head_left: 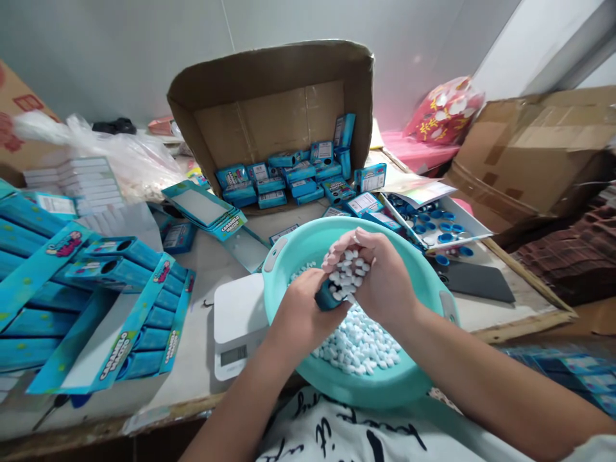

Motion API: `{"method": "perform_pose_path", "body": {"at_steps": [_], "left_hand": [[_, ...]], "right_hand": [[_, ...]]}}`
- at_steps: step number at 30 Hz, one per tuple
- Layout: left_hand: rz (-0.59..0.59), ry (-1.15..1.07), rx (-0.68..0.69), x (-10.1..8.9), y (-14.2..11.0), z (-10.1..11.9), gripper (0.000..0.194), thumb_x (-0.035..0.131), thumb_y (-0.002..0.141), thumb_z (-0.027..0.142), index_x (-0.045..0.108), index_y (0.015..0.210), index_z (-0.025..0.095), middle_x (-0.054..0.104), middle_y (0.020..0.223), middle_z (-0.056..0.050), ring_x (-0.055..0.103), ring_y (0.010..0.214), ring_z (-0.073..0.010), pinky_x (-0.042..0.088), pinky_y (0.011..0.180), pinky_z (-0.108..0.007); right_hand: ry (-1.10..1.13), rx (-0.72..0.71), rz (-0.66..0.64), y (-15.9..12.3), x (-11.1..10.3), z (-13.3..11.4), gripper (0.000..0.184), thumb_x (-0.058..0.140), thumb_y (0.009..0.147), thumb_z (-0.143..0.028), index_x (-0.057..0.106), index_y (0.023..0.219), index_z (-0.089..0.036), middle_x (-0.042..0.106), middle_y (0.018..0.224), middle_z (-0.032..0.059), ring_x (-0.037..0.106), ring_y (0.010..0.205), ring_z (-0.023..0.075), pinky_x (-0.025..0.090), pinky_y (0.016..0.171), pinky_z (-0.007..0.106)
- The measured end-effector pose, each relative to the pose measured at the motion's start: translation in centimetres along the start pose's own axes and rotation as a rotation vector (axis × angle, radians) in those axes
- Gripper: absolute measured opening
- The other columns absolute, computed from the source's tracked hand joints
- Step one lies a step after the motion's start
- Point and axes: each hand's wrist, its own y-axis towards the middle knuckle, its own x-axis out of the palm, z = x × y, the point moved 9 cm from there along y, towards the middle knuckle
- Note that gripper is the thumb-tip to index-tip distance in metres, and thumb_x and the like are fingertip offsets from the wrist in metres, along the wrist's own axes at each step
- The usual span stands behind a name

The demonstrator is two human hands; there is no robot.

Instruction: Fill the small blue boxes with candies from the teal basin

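My left hand (304,307) is wrapped round a small blue box (326,296) over a turquoise basin (414,378). Its opening faces my right hand (387,279), which is cupped around a heap of white candies (349,273) at the box's mouth. Many more white candies (363,343) lie in the bottom of the basin. The near side of the basin rests by my shirt front. Most of the blue box is hidden behind my left fingers.
A white scale (238,314) stands left of the basin. Blue cartons (139,321) are stacked further left. Behind, a tipped cardboard box (269,122) holds several small blue boxes (298,170). To the right are a tray of blue caps (445,228) and a dark phone (476,281).
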Motion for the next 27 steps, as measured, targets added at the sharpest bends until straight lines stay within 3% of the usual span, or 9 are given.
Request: {"method": "perform_pose_path", "body": {"at_steps": [7, 11, 17, 20, 23, 27], "left_hand": [[0.009, -0.039, -0.017, -0.1, 0.0, -0.1, 0.036, 0.071, 0.082, 0.018, 0.067, 0.117, 0.020, 0.070, 0.117, -0.006, 0.063, 0.111, -0.0240, 0.050, 0.096, -0.036], [-0.060, -0.156, -0.102, 0.5, 0.0, -1.0, 0.042, 0.074, 0.080, 0.019, 0.065, 0.120, 0.022, 0.069, 0.121, -0.005, 0.064, 0.113, -0.0242, 0.050, 0.097, -0.036], [-0.091, -0.197, -0.097, 0.3, 0.1, -0.7, 0.044, 0.075, 0.078, 0.018, 0.065, 0.121, 0.021, 0.068, 0.127, -0.007, 0.061, 0.119, -0.0263, 0.049, 0.101, -0.037], [-0.124, -0.234, -0.085, 0.2, 0.2, -0.5, 0.047, 0.077, 0.076, 0.016, 0.066, 0.122, 0.020, 0.068, 0.130, -0.006, 0.061, 0.120, -0.0258, 0.046, 0.105, -0.037], [-0.140, -0.216, -0.078, 0.1, 0.4, -0.5, 0.040, 0.078, 0.076, 0.017, 0.067, 0.114, 0.019, 0.070, 0.121, -0.005, 0.064, 0.110, -0.0240, 0.049, 0.098, -0.036], [-0.033, -0.065, -0.016, -0.6, 0.8, -0.4, 0.026, 0.077, 0.076, 0.019, 0.066, 0.100, 0.019, 0.070, 0.108, -0.004, 0.063, 0.102, -0.0227, 0.050, 0.093, -0.035]], "right_hand": [[-0.085, -0.056, -0.061, -0.2, 0.4, -0.3, 0.025, 0.061, 0.082, -0.041, 0.070, 0.067, -0.023, 0.065, 0.062, 0.0045, 0.061, 0.062, 0.0212, 0.051, 0.062, 0.034], [-0.105, -0.071, -0.069, -0.2, 0.5, -0.3, 0.023, 0.064, 0.080, -0.040, 0.071, 0.067, -0.022, 0.065, 0.063, 0.0045, 0.060, 0.062, 0.0198, 0.049, 0.061, 0.032], [-0.105, -0.112, -0.111, -0.5, 1.0, -0.6, 0.022, 0.065, 0.081, -0.038, 0.073, 0.069, -0.021, 0.065, 0.064, 0.0035, 0.060, 0.063, 0.0185, 0.048, 0.061, 0.030], [-0.056, -0.130, -0.122, -0.6, 1.2, -0.9, 0.019, 0.066, 0.081, -0.034, 0.074, 0.069, -0.022, 0.066, 0.067, 0.0036, 0.061, 0.067, 0.0183, 0.052, 0.067, 0.030], [0.008, -0.105, -0.157, -0.4, 1.3, -0.9, 0.018, 0.067, 0.081, -0.035, 0.075, 0.070, -0.023, 0.067, 0.074, 0.0033, 0.064, 0.075, 0.0186, 0.055, 0.076, 0.030], [0.016, -0.088, -0.267, -0.2, 2.0, -0.8, 0.028, 0.063, 0.086, -0.048, 0.076, 0.077, -0.024, 0.072, 0.084, 0.0037, 0.069, 0.088, 0.0216, 0.055, 0.093, 0.036]]}}
